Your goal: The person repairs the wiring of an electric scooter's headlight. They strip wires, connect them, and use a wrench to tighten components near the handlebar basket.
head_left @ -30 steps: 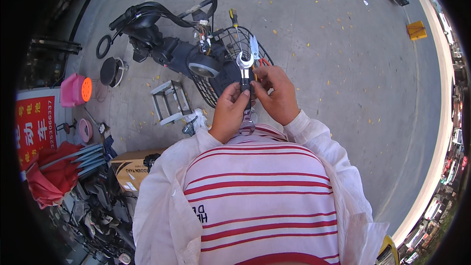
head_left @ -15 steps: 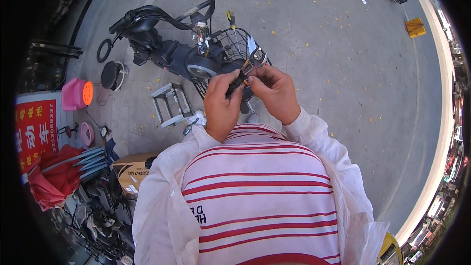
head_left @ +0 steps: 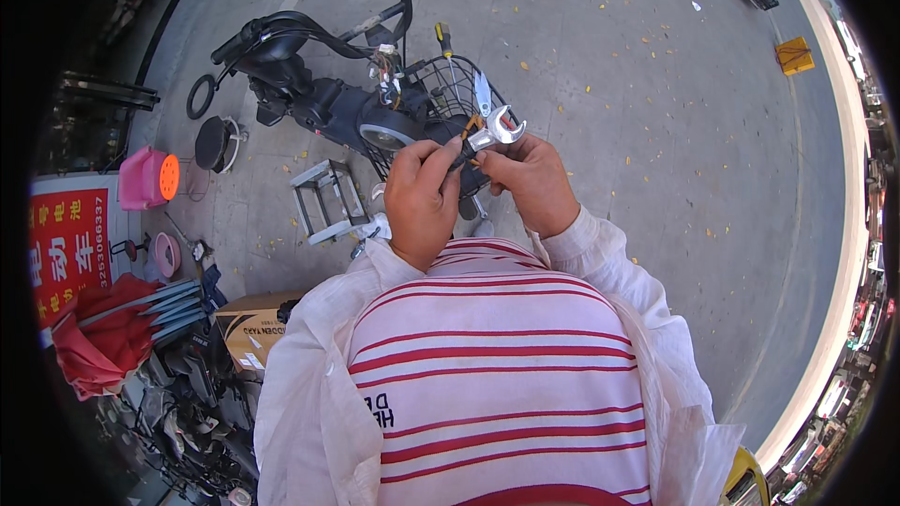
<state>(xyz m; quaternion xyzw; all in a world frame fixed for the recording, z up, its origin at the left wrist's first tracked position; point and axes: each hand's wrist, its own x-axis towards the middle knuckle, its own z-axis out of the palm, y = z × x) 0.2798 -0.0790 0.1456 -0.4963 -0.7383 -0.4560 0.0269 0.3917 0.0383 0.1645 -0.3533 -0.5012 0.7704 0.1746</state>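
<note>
A wrench with a silver open jaw [head_left: 499, 127] sticks up between my hands, its head pointing up and to the right. My left hand [head_left: 419, 201] is closed, thumb and fingers pinching at the dark lower end of the wrench. Close beside it, my right hand [head_left: 536, 186] is also closed, its thumb and index finger pressed together just under the jaw; what they grip is hidden. A small orange-brown piece [head_left: 474, 124] shows by the wrench head, too small to name. Beyond the hands is the scooter's black wire basket [head_left: 433, 75], with a yellow-handled screwdriver [head_left: 443, 39] in it.
A dark electric scooter [head_left: 323, 108] stands ahead, with loose wires [head_left: 385, 66] bared at its front. To the left are a metal step stool [head_left: 328, 201], a round black stool [head_left: 217, 144], a pink container [head_left: 141, 180], a cardboard box [head_left: 248, 323] and a folded red umbrella [head_left: 103, 333].
The wrench has turned between my fingers, so its silver jaw now faces up and right in plain sight. My hands have shifted only slightly.
</note>
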